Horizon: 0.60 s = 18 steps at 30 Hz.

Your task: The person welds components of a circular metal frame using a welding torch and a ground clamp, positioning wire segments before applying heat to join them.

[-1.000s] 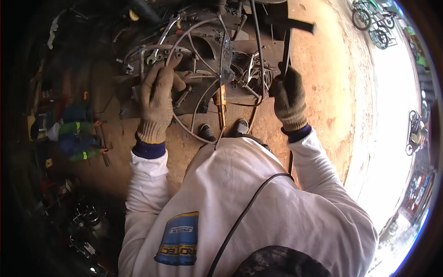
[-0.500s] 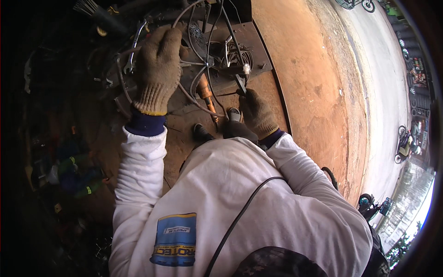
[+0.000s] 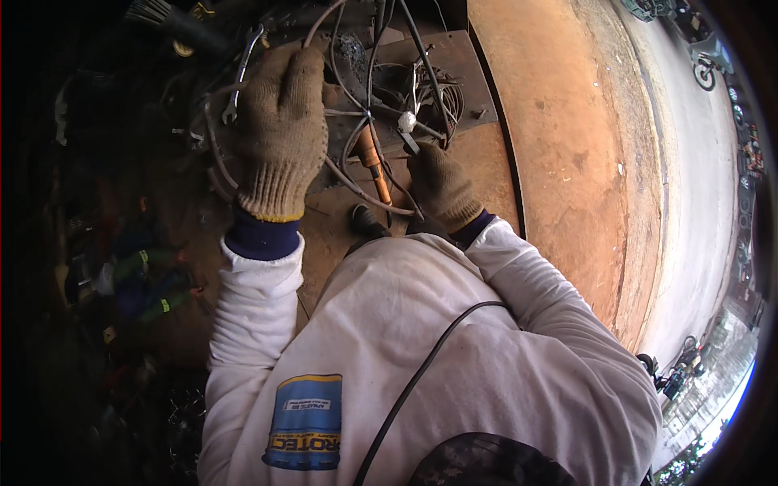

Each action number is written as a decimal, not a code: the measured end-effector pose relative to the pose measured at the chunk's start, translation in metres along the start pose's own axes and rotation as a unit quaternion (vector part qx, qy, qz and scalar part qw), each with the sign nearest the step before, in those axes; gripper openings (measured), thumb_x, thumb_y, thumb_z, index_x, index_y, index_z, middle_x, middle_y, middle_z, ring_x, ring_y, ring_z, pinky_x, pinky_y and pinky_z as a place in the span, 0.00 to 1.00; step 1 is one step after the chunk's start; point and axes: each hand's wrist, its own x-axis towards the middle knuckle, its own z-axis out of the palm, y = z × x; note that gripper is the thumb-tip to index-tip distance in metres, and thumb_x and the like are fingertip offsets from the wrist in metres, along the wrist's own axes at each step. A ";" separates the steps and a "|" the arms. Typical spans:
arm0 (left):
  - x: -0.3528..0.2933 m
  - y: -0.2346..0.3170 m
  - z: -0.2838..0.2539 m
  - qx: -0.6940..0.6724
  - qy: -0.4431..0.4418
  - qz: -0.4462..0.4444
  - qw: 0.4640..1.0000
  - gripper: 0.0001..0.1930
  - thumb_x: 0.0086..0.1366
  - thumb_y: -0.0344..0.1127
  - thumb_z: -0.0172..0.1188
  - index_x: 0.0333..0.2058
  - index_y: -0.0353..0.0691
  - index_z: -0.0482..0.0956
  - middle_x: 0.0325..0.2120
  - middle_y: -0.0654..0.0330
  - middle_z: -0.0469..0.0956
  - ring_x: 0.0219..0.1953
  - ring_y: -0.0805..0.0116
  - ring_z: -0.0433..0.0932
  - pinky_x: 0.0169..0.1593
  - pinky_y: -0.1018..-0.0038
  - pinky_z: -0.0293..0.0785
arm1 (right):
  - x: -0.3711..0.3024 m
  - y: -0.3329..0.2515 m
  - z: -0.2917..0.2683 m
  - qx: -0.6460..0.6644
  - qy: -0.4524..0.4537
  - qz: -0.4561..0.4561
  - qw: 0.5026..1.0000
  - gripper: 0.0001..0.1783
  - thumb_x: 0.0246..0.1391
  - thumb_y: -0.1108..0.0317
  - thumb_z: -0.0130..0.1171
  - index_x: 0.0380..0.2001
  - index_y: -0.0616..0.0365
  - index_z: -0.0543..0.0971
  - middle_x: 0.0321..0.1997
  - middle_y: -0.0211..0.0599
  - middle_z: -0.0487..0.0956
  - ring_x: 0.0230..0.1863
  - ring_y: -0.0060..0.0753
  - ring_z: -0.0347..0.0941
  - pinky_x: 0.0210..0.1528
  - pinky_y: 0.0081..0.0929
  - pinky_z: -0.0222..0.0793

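Note:
My left hand (image 3: 284, 142), in a brown knitted glove, is closed over a frame of bent metal rods (image 3: 366, 191). The frame has a round hoop with thinner rods meeting near its middle; my palm hides the part it grips. On the frame's right side, my gloved right hand (image 3: 444, 186) is curled around a flat grey metal tool (image 3: 411, 144). Its exact kind is unclear. A bright whitish lump (image 3: 407, 121) shows at the tool's far end, close to the rods. Below the frame's middle lies an orange cylindrical tool (image 3: 375, 172).
A combination spanner (image 3: 244, 73) lies left of my left hand. A coil of wire (image 3: 450, 105) rests on the rusty metal table (image 3: 472, 69). A black cable (image 3: 421, 368) crosses my shirt. Brown ground and a paved strip extend right, with a motorbike (image 3: 703, 73) beyond. The left side is dark.
My right hand has shifted left with the flat tool, bringing the whitish lump nearer the frame's middle. My left hand keeps its grip. The whole view has swung slightly.

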 end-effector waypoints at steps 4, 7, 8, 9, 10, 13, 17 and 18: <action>0.003 -0.001 0.003 0.041 -0.010 0.042 0.998 0.18 0.57 0.26 0.62 0.48 0.45 0.81 0.43 0.59 0.81 0.41 0.59 0.82 0.44 0.65 0.80 | 0.006 0.008 -0.001 0.025 -0.036 0.001 0.999 0.20 0.62 0.64 0.54 0.55 0.58 0.74 0.44 0.52 0.82 0.45 0.57 0.80 0.46 0.45 0.75; 0.008 -0.004 0.004 0.081 -0.008 0.081 0.993 0.19 0.57 0.23 0.61 0.48 0.43 0.81 0.42 0.59 0.81 0.40 0.58 0.82 0.43 0.66 0.80 | 0.011 0.018 0.008 0.012 0.012 -0.033 0.999 0.19 0.62 0.65 0.53 0.55 0.56 0.75 0.43 0.52 0.82 0.44 0.58 0.80 0.45 0.46 0.76; 0.010 -0.004 0.004 0.090 -0.009 0.089 0.992 0.18 0.57 0.23 0.61 0.48 0.43 0.81 0.41 0.59 0.81 0.39 0.58 0.82 0.43 0.66 0.80 | 0.011 0.019 0.007 0.018 0.023 -0.036 0.999 0.19 0.61 0.65 0.54 0.55 0.56 0.75 0.43 0.52 0.82 0.44 0.58 0.80 0.44 0.46 0.76; 0.011 -0.004 0.003 0.083 -0.015 0.080 0.993 0.18 0.57 0.23 0.61 0.47 0.43 0.81 0.40 0.59 0.81 0.38 0.58 0.82 0.42 0.67 0.80 | 0.008 0.015 0.003 0.025 0.031 -0.038 0.998 0.19 0.61 0.66 0.54 0.55 0.56 0.75 0.42 0.52 0.82 0.44 0.58 0.80 0.44 0.46 0.76; 0.011 -0.006 0.003 0.078 -0.014 0.073 0.994 0.18 0.57 0.23 0.61 0.47 0.43 0.81 0.40 0.59 0.81 0.36 0.59 0.82 0.41 0.67 0.80 | 0.006 0.013 0.001 0.033 0.039 -0.040 0.998 0.19 0.60 0.66 0.54 0.55 0.56 0.75 0.42 0.52 0.82 0.43 0.57 0.80 0.44 0.46 0.76; 0.016 -0.013 0.001 0.073 -0.001 0.065 0.995 0.17 0.57 0.23 0.61 0.46 0.43 0.81 0.37 0.60 0.81 0.33 0.62 0.83 0.38 0.70 0.80 | 0.014 0.016 0.001 -0.021 -0.051 0.018 0.998 0.20 0.59 0.67 0.55 0.55 0.57 0.75 0.40 0.50 0.82 0.43 0.57 0.80 0.44 0.46 0.76; 0.017 -0.011 -0.001 0.089 -0.011 0.082 0.993 0.17 0.57 0.22 0.60 0.45 0.44 0.81 0.34 0.61 0.81 0.31 0.65 0.83 0.35 0.72 0.80 | 0.005 0.006 -0.011 -0.007 -0.011 -0.047 0.999 0.21 0.58 0.67 0.55 0.55 0.60 0.74 0.42 0.50 0.81 0.45 0.55 0.80 0.44 0.45 0.76; 0.017 -0.012 -0.001 0.094 -0.004 0.087 0.992 0.17 0.57 0.22 0.60 0.45 0.44 0.81 0.34 0.62 0.81 0.31 0.66 0.83 0.35 0.72 0.80 | 0.005 -0.001 -0.017 -0.006 -0.017 -0.045 0.999 0.21 0.59 0.68 0.55 0.56 0.60 0.74 0.44 0.50 0.81 0.45 0.55 0.80 0.44 0.45 0.76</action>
